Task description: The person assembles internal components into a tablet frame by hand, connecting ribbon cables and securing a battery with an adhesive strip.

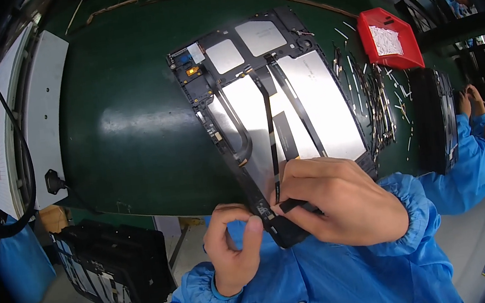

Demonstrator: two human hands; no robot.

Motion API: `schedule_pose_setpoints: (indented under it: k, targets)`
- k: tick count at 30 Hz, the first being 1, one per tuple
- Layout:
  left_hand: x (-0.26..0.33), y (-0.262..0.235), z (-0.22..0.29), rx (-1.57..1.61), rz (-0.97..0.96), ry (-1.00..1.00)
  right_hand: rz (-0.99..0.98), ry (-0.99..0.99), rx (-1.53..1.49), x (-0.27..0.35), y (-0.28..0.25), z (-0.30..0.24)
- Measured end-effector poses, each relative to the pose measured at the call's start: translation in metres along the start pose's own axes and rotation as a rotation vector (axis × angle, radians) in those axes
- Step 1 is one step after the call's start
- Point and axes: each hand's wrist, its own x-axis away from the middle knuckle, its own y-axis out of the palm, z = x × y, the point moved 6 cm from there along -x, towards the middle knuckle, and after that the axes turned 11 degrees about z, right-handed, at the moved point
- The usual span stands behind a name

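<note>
An opened tablet-like device (pixel 321 103) lies tilted on the green table, its near corner reaching past the edge toward my body. It has a black frame, silver metal plates and black flat cables. One long flat cable (pixel 271 130) runs down its middle to the near end. My right hand (pixel 344 200) rests over that end, fingers pinched around a slim black tool (pixel 292 204) whose tip is at the cable's end. The tool's exact kind is hidden by my fingers. My left hand (pixel 234 248) is beside the near left corner, thumb and forefinger slightly apart and holding nothing.
Right of the device lie many dark strips (pixel 378 106) and small white pieces. A red bin (pixel 391 39) holds white pieces. Further right are stacked black frames (pixel 433 118) and a co-worker in blue (pixel 466 168). More frames (pixel 115 270) stand lower left; a plug (pixel 54 182) hangs nearby.
</note>
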Motion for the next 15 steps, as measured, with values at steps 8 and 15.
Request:
schedule_pose_setpoints:
  k: [8,15]
  targets:
    - [-0.008,0.005,0.014,-0.154,-0.004,0.155,0.034,0.009,-0.028,0.000,-0.002,0.000]
    - [-0.017,0.003,0.015,-0.198,-0.074,0.077,0.040,-0.015,-0.021,0.002,-0.001,-0.001]
